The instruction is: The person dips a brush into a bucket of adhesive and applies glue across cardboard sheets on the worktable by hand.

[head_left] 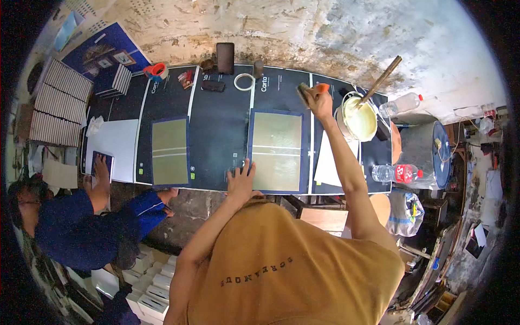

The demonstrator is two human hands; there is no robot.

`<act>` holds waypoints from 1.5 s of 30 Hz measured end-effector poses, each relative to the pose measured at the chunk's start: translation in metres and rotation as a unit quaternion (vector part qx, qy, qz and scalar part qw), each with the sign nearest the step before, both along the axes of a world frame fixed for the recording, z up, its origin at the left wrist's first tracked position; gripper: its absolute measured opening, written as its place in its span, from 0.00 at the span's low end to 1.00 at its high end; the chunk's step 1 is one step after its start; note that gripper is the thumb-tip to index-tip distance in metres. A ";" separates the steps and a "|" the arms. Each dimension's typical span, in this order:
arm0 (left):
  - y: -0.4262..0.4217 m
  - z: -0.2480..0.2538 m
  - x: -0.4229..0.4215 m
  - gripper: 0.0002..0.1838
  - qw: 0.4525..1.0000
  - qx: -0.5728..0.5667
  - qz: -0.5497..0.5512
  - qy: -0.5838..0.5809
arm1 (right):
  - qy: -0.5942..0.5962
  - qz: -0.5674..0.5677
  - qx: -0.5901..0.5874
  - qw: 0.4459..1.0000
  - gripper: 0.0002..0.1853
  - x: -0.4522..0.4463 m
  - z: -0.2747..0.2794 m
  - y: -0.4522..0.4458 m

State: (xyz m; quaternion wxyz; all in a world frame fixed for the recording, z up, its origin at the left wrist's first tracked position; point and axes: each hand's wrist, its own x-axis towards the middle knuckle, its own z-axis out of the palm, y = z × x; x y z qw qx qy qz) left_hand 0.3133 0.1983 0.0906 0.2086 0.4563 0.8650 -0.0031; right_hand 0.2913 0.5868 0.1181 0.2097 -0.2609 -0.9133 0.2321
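Note:
My right hand [321,104] grips a wide brush [301,93] with an orange handle, raised over the back of the black table. To its right stands a bucket [339,122] of pale cream paste, with a wooden stick [382,80] leaning in it. My left hand [241,181] lies with fingers spread at the table's front edge, by the lower left corner of a greenish-grey board with a dark blue border [277,130]. Two pale strips cross that board. A similar bordered board [169,135] lies further left.
A co-worker [81,227] at the left rests a hand on a dark blue book cover [110,168]. Along the back are a tape roll [244,82], a phone [225,58] and an orange tape dispenser [156,70]. Bottles [406,174] lie at the right; books [59,108] are stacked left.

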 end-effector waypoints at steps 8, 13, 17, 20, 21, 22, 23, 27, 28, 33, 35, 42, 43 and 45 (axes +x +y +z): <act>0.003 -0.005 0.001 0.63 1.000 -0.007 -0.010 0.011 | -0.016 0.060 -0.065 0.996 0.12 0.074 -0.040 -0.007; 0.002 -0.004 0.002 0.63 1.000 -0.006 0.003 -0.008 | 0.165 -0.004 -0.067 0.984 0.13 0.080 0.030 -0.070; 0.004 -0.004 0.003 0.63 1.000 -0.012 0.007 -0.016 | 0.079 0.059 -0.100 0.990 0.13 0.121 -0.030 -0.088; 0.005 -0.005 0.003 0.63 1.000 -0.015 0.011 -0.017 | -0.023 -0.054 -0.098 0.993 0.14 0.156 -0.028 -0.053; 0.005 -0.004 0.003 0.63 1.000 -0.019 0.016 -0.017 | -0.013 -0.042 0.008 0.999 0.12 0.154 0.002 -0.062; 0.006 -0.004 0.003 0.63 0.999 -0.023 0.017 -0.017 | 0.068 -0.051 -0.038 0.996 0.11 0.154 0.000 -0.068; 0.008 -0.004 0.005 0.63 0.999 -0.026 0.017 -0.019 | 0.147 -0.061 -0.082 0.984 0.10 0.155 -0.005 -0.075; 0.007 -0.003 0.007 0.63 0.999 -0.019 0.014 -0.025 | 0.089 -0.038 -0.097 0.991 0.11 0.149 -0.023 -0.132; 0.007 0.000 0.007 0.62 0.999 -0.020 0.011 -0.032 | 0.054 -0.073 -0.137 0.986 0.12 0.161 -0.036 -0.130; 0.004 0.001 0.010 0.62 0.999 -0.015 0.018 -0.035 | 0.087 -0.132 -0.148 0.976 0.11 0.210 0.002 -0.093; 0.007 -0.003 0.007 0.61 0.998 -0.010 0.028 -0.052 | 0.139 -0.122 -0.203 0.962 0.09 0.200 -0.014 -0.104; 0.007 -0.002 0.010 0.61 0.999 -0.021 0.015 -0.041 | 0.098 -0.137 -0.239 0.956 0.16 0.226 -0.047 -0.136; 0.008 -0.001 0.010 0.61 0.999 -0.021 0.012 -0.040 | 0.087 -0.162 -0.209 0.961 0.16 0.241 -0.039 -0.128; 0.007 -0.002 0.008 0.62 0.999 -0.017 0.008 -0.044 | 0.126 -0.190 -0.208 0.951 0.15 0.259 -0.013 -0.122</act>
